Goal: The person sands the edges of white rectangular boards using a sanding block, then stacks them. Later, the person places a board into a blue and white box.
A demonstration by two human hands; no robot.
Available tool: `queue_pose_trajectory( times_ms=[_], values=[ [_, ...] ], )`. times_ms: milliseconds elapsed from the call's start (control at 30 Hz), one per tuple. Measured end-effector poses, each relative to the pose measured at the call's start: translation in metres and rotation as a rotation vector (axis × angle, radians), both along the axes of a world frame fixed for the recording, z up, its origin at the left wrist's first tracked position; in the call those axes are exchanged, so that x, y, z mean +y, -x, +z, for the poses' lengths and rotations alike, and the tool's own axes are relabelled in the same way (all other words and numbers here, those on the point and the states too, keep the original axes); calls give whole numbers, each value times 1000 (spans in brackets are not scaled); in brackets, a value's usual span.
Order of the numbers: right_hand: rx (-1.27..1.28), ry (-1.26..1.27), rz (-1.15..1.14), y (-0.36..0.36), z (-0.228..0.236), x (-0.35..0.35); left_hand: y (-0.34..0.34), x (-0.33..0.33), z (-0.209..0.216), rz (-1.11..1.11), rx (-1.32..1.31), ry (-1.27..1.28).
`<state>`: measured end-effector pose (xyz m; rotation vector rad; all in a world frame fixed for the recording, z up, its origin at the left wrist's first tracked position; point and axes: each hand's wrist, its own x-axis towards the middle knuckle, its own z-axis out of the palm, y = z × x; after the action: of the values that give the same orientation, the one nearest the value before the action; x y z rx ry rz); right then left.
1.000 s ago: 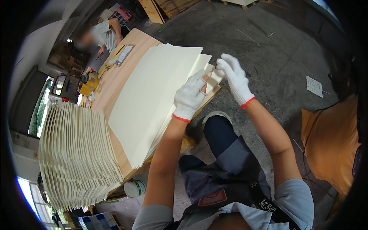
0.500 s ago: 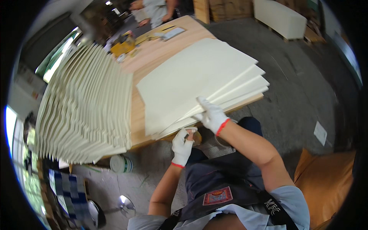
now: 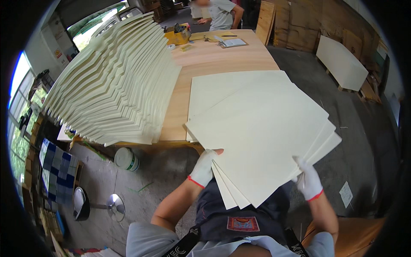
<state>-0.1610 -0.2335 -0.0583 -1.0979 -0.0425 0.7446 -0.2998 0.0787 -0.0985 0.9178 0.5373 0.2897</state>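
Note:
A fanned bundle of large cream sheets [image 3: 265,132] is between my hands, swung partly over my lap past the table's near edge. My left hand [image 3: 204,167], in a white glove with a red cuff, grips the bundle's left edge, thumb on top. At the right edge my right hand [image 3: 307,177], gloved alike, has its fingers over the top sheet; the thumb is hidden below. Another cream sheet [image 3: 209,92] lies flat on the table under the bundle's far part. To the left rises a tall stack of wavy, overlapping cream sheets [image 3: 115,85].
The wooden table [image 3: 227,60] carries a yellow box of tools [image 3: 177,35] and a clipboard [image 3: 233,42] at its far end, where a person [image 3: 220,15] stands. On the floor are a white bucket [image 3: 126,159], a round-based stool [image 3: 81,203] and a pale block on a pallet [image 3: 342,64].
Several sheets have been pulled toward me off the table and turned, fanning out over my lap. My left hand now grips their edge; my right hand has moved right and nearer. The view has shifted.

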Motion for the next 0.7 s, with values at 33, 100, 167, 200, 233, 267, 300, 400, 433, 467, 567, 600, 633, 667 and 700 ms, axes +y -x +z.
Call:
queue_pose_trajectory(
  times_ms=[33, 100, 167, 200, 233, 267, 300, 400, 433, 467, 567, 600, 633, 667, 700],
  values=[
    [30, -79, 0, 6, -12, -6, 3, 0, 2, -51, 16, -63],
    [28, -168, -36, 11, -36, 0, 11, 5, 28, -3, 12, -172],
    [26, -275, -66, 13, -46, 14, 24, 6, 74, 56, -24, -343],
    [20, -320, -98, 17, -45, 18, 30, -2, 104, 73, -61, -442],
    [17, -375, -127, 16, -40, 27, 38, -11, 136, 92, -96, -551],
    [-22, -423, -77, 13, -29, 40, 46, -16, 160, 111, -124, -655],
    [-61, -472, -29, 10, -12, 54, 61, -9, 179, 86, -139, -822],
    [-177, -553, 159, -8, 53, 109, 105, -2, 226, 385, -5, -727],
    [-220, -558, 213, -18, 79, 135, 116, 13, 231, 501, -229, -822],
    [-352, -614, 263, -18, 120, 174, 130, 29, 242, 625, -442, -942],
    [-440, -739, 493, -26, 249, 281, 152, 107, 295, 897, -558, -1106],
    [-380, -806, 491, 3, 289, 304, 144, 131, 325, 880, -715, -795],
    [-403, -815, 537, 28, 306, 326, 143, 157, 346, 916, -771, -832],
    [-434, -827, 582, 52, 321, 343, 144, 180, 368, 950, -835, -871],
    [-568, -772, 620, 78, 323, 360, 142, 197, 388, 975, -853, -790]
  ],
)
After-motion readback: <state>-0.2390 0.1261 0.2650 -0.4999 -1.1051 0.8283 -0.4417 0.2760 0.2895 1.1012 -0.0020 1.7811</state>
